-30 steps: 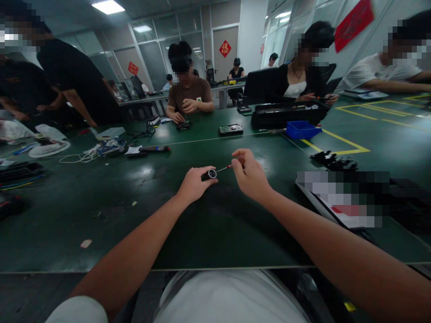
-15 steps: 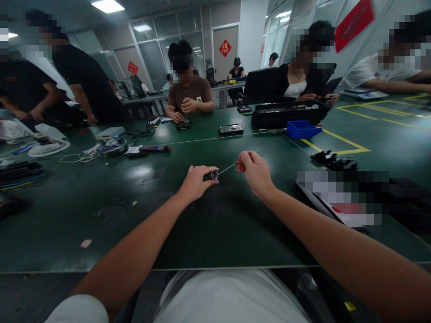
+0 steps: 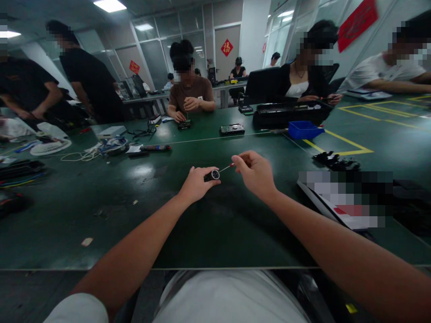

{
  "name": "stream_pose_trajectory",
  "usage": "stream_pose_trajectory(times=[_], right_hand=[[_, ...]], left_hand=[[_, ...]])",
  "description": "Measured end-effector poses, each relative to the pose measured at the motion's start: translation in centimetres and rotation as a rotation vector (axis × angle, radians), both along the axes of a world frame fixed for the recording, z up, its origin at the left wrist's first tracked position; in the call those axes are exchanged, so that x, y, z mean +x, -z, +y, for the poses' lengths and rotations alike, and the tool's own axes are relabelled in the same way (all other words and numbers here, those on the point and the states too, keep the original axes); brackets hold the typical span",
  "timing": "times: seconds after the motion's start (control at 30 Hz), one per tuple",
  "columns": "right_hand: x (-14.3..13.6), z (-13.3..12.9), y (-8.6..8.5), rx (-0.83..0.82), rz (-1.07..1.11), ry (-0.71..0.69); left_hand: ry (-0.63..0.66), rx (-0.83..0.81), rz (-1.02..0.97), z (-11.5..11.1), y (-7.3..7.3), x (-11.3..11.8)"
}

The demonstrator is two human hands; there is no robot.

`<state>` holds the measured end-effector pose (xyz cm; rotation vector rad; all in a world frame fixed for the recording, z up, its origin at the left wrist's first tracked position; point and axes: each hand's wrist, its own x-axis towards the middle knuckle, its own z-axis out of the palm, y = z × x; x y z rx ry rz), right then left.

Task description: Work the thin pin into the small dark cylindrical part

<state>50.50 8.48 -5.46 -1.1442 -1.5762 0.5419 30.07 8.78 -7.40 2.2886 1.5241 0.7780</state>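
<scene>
Near the middle of the green table (image 3: 111, 224), my left hand (image 3: 197, 183) grips a small dark cylinder between thumb and fingers. The cylinder (image 3: 214, 175) has a bright round rim that faces right, toward my other hand. My right hand (image 3: 254, 172) is closed on a thin screwdriver with a red part by the fingertips. Its metal shaft (image 3: 225, 169) slants down to the left, and its tip is at or close to the cylinder's rim; whether it goes inside is too small to tell.
Ahead lie a circuit board device (image 3: 232, 129), a blue tray (image 3: 305, 130) and a long black housing (image 3: 292, 115). A dark tool (image 3: 156, 148) and cables lie left. Papers (image 3: 336, 211) are at the right. Several people sit or stand around.
My right hand has turned slightly, and a red part of the screwdriver now shows at its fingertips. The cylinder's rim faces the camera a little more. The view has shifted slightly.
</scene>
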Motion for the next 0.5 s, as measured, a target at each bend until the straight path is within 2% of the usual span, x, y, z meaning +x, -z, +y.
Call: stream_pose_trajectory(times=[0.17, 0.37, 0.5], right_hand=[[0.11, -0.02, 0.20, 0.057, -0.060, -0.055], [-0.15, -0.27, -0.12, 0.081, -0.232, 0.065], [-0.26, -0.32, 0.00, 0.118, -0.234, -0.008]], left_hand=[[-0.006, 0.006, 0.004, 0.03, 0.06, -0.05], [-0.008, 0.015, 0.014, 0.03, 0.14, -0.09], [-0.020, 0.026, 0.010, -0.01, -0.04, -0.18]])
